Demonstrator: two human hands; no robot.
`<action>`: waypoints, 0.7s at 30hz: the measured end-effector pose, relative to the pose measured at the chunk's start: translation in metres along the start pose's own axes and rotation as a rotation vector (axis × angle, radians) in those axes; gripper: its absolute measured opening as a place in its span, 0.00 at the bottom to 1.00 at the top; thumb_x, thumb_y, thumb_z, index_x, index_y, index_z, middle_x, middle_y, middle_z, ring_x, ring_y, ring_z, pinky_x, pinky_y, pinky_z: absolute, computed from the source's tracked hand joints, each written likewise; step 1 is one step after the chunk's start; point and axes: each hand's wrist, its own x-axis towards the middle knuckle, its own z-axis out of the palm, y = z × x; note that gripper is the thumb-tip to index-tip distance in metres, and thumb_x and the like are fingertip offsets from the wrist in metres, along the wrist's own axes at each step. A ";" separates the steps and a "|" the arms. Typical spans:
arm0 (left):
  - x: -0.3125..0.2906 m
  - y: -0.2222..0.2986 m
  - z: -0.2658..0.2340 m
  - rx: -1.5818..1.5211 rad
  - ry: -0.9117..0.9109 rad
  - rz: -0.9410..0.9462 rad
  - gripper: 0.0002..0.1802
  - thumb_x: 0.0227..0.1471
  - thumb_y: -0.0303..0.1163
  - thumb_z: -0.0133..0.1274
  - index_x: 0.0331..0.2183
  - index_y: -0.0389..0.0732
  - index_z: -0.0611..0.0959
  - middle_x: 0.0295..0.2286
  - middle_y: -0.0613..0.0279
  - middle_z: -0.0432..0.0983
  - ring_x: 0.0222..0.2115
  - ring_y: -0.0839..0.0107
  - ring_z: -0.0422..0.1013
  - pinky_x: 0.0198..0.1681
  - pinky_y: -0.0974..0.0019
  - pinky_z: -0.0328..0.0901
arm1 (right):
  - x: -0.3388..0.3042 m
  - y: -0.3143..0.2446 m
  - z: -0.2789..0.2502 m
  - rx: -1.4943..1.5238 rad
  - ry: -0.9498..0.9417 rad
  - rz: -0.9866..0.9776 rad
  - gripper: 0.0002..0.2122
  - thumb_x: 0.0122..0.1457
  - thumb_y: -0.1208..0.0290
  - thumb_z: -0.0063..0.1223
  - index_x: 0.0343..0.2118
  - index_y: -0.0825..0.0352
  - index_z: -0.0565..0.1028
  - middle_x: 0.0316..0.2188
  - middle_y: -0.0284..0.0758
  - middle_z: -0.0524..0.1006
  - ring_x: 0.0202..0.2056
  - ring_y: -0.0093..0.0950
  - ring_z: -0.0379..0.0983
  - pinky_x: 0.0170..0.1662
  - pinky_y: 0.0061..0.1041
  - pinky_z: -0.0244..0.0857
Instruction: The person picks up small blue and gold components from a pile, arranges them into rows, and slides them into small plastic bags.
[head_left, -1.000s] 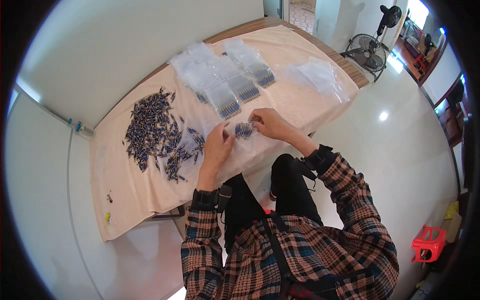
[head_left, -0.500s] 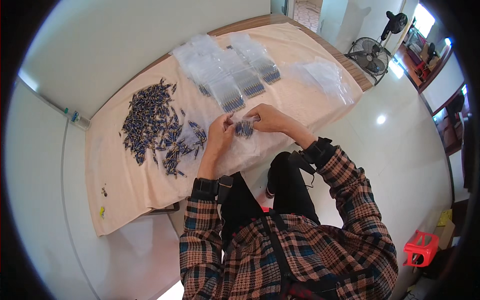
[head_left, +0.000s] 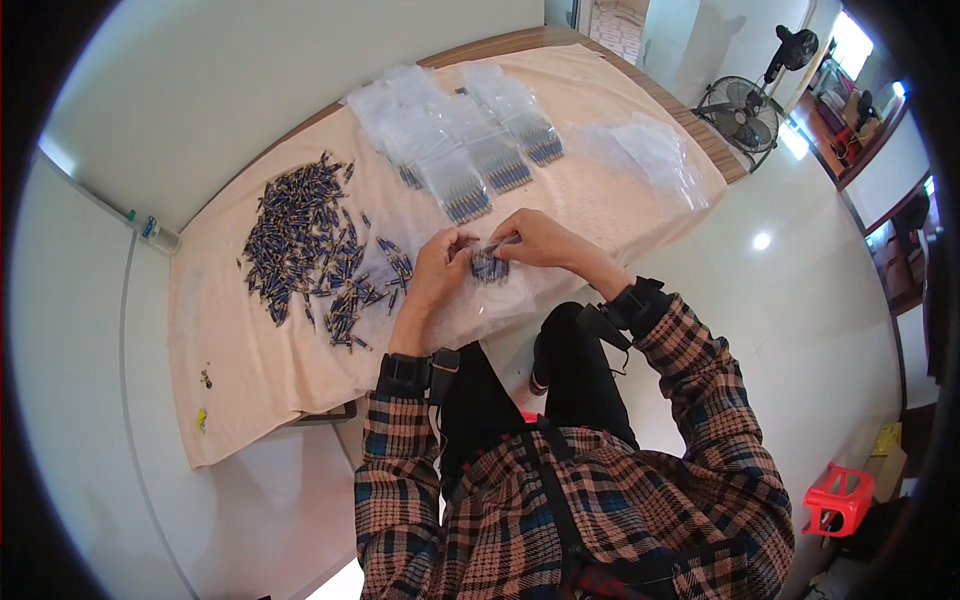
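Observation:
Between my two hands is a clear plastic bag (head_left: 500,300) with a cluster of small blue pieces with brass-coloured tips (head_left: 489,266) in it. My left hand (head_left: 441,268) is closed on the bag's left side, thumb and fingers pinched together. On the right side, my right hand (head_left: 535,240) pinches the bag's upper edge. To the left of my hands lies a big loose pile of the same blue pieces (head_left: 300,235), with a smaller scatter (head_left: 350,305) nearer me. Just beyond my hands rest several filled clear bags (head_left: 467,200), their blue pieces lined up in rows.
A stack of flat clear bags (head_left: 650,160) lies at the table's right end. A peach cloth (head_left: 240,390) covers the table. On the left stand a small clear container (head_left: 158,236) and a yellow scrap (head_left: 202,420). A fan (head_left: 740,115) and a red stool (head_left: 838,500) are on the floor.
My hands stay at nearly the same spot, still pinching the bag. The blue pieces inside it have shifted slightly, and the bag's lower part lies a little differently.

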 end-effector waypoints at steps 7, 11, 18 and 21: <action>-0.005 0.008 -0.002 -0.153 -0.065 -0.019 0.11 0.47 0.20 0.52 0.37 0.34 0.77 0.28 0.66 0.74 0.28 0.79 0.69 0.33 0.75 0.64 | -0.005 0.004 0.001 0.154 0.051 -0.042 0.11 0.44 0.72 0.57 0.32 0.69 0.80 0.24 0.47 0.77 0.26 0.35 0.75 0.33 0.29 0.67; -0.006 0.014 -0.004 -0.187 -0.134 -0.031 0.11 0.46 0.19 0.52 0.36 0.34 0.77 0.28 0.67 0.74 0.26 0.82 0.67 0.31 0.77 0.63 | -0.006 0.003 -0.002 0.142 0.021 -0.069 0.10 0.43 0.73 0.58 0.30 0.70 0.80 0.24 0.47 0.77 0.26 0.35 0.75 0.33 0.29 0.67; -0.005 0.021 -0.006 -0.009 -0.230 -0.074 0.09 0.46 0.20 0.52 0.34 0.34 0.79 0.23 0.71 0.72 0.24 0.83 0.64 0.28 0.77 0.61 | -0.010 -0.003 -0.002 0.015 0.035 -0.087 0.08 0.44 0.74 0.57 0.28 0.71 0.79 0.23 0.46 0.77 0.27 0.38 0.75 0.33 0.31 0.67; -0.007 0.022 -0.006 0.059 -0.212 -0.108 0.08 0.46 0.21 0.53 0.33 0.35 0.80 0.22 0.71 0.72 0.24 0.83 0.64 0.28 0.76 0.61 | -0.011 -0.002 0.000 0.019 0.054 -0.093 0.07 0.43 0.75 0.57 0.27 0.71 0.79 0.24 0.47 0.77 0.28 0.39 0.74 0.33 0.31 0.66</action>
